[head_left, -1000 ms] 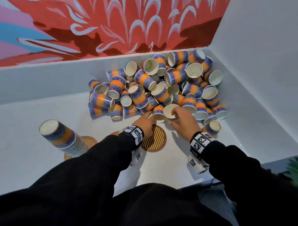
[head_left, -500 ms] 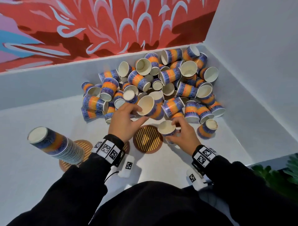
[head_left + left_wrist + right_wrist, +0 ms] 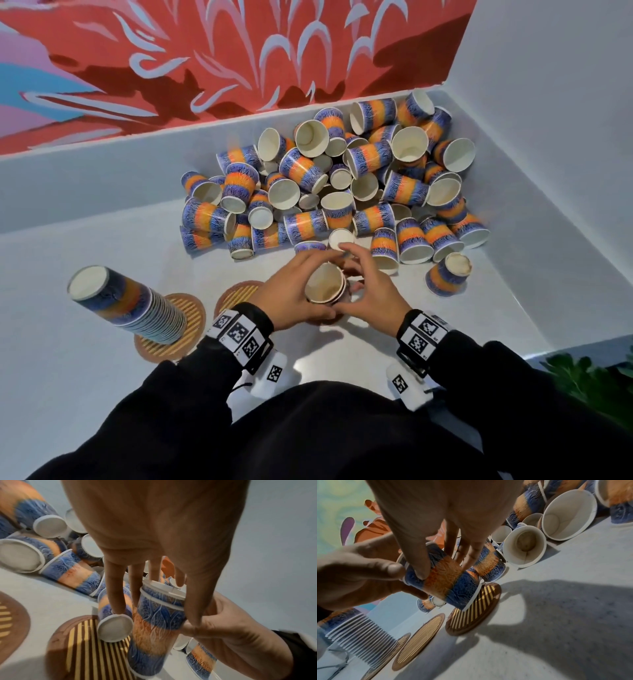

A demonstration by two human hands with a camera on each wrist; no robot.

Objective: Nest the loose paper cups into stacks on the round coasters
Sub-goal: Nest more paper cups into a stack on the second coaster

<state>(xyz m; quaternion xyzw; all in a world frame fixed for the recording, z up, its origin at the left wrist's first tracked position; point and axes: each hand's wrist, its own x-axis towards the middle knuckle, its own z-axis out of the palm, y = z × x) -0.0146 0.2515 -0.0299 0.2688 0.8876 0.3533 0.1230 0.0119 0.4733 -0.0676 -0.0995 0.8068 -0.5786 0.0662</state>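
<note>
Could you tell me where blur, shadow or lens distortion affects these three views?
Head view: mostly sharp, the walls bowed by the wide lens; the tall stack leans outward. Left wrist view: the left hand looms large and soft, the nested cups smeared lower down. Right wrist view: a broad dark shadow crosses the table beside the coaster; the right hand is dim.

Head view looks steeply down from above; both wrist views look close along the fingers, sharing the nested cups (image 3: 324, 284) and striped coaster (image 3: 82, 649).

Both hands (image 3: 337, 294) now together, two cups nested (image 3: 324, 283), above coaster (image 3: 473, 609)
</note>
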